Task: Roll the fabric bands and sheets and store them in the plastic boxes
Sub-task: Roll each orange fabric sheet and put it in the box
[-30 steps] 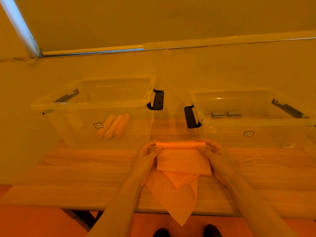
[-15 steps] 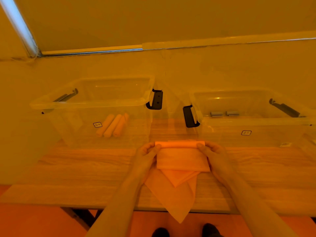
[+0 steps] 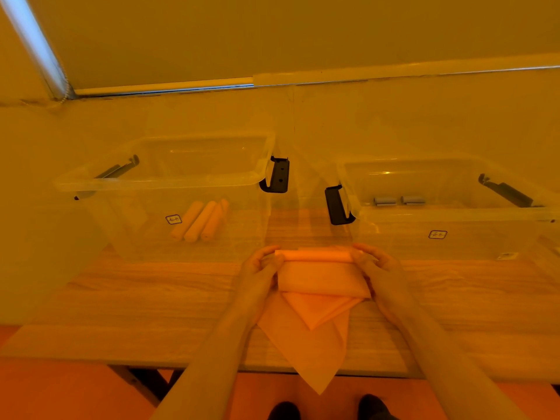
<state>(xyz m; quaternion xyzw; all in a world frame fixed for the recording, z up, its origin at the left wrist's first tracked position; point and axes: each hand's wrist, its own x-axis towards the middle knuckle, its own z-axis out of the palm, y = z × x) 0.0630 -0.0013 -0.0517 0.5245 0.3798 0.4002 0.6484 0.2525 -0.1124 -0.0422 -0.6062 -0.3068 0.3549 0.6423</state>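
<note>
An orange fabric sheet lies on the wooden table, its far edge wound into a short roll and its near corner hanging over the table's front edge. My left hand pinches the roll's left end and my right hand pinches its right end. The left clear plastic box holds three orange fabric rolls. Two small grey rolls sit in the right clear plastic box.
Both boxes stand at the table's back and have black latch handles facing the gap between them. A wall rises behind the boxes. My shoes show on the floor below the table's front edge.
The roll has been turned a little toward me, taking up slightly more of the sheet; the hanging corner has risen slightly. Both hands stay at the roll's ends.
</note>
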